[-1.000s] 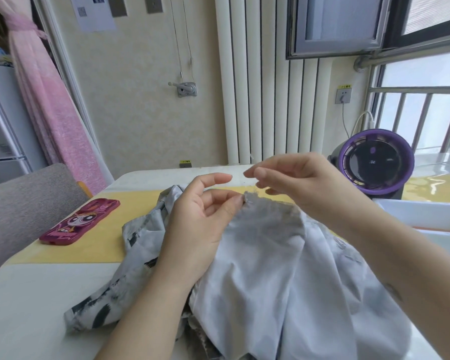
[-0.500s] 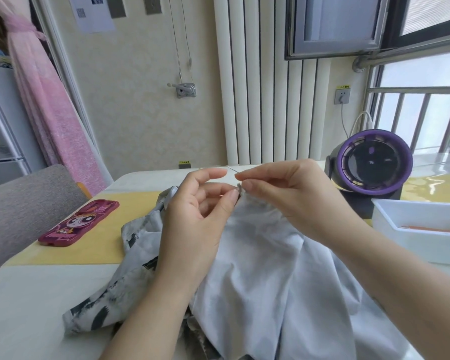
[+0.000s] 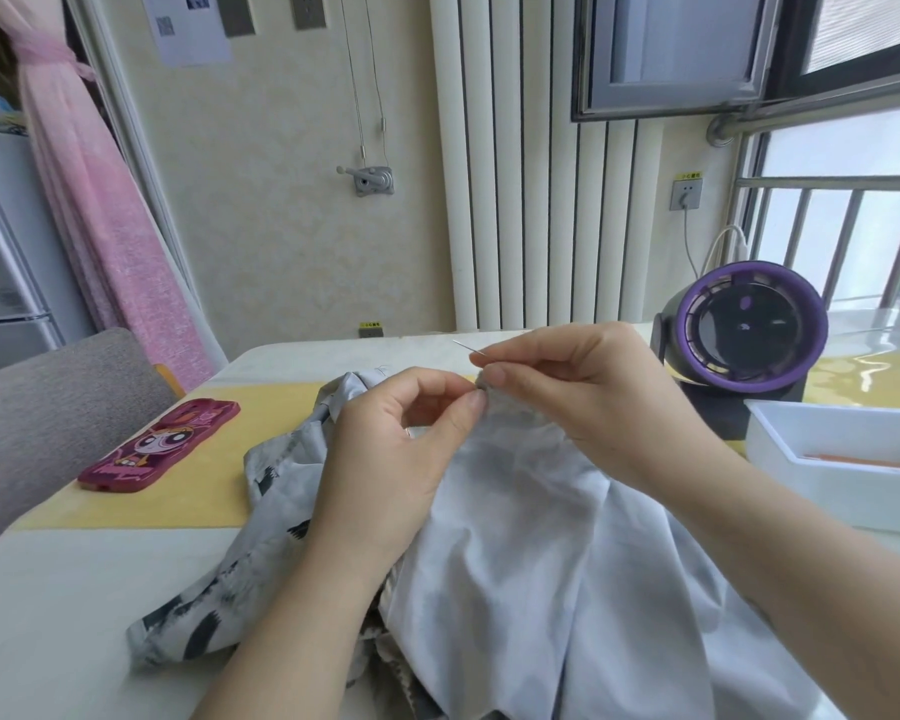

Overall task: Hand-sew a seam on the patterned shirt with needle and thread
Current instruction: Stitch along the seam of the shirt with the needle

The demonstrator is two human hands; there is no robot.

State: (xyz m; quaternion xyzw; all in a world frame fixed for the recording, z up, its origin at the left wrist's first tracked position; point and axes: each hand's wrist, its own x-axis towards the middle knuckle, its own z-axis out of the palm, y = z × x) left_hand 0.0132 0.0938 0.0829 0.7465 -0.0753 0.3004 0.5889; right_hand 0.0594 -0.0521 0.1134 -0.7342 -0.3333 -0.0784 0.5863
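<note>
The patterned shirt (image 3: pixel 515 522) lies bunched on the table, pale grey inside out with dark brush marks showing at its left edge. My left hand (image 3: pixel 391 454) pinches the raised fabric edge between thumb and forefinger. My right hand (image 3: pixel 588 392) pinches a thin silver needle (image 3: pixel 467 347), whose tip points up and to the left just above the fabric edge. The two hands nearly touch at the seam. The thread is too fine to make out.
A pink cartoon phone case (image 3: pixel 159 446) lies on the yellow mat (image 3: pixel 141 506) at the left. A purple round fan (image 3: pixel 744 330) stands at the back right, with a white tray (image 3: pixel 842 470) in front of it. A grey chair back (image 3: pixel 48 407) is at far left.
My right hand has dropped from above the seam down to the fabric edge, and the needle now shows, sticking out up-left from its fingers. My left hand keeps its pinch on the edge.
</note>
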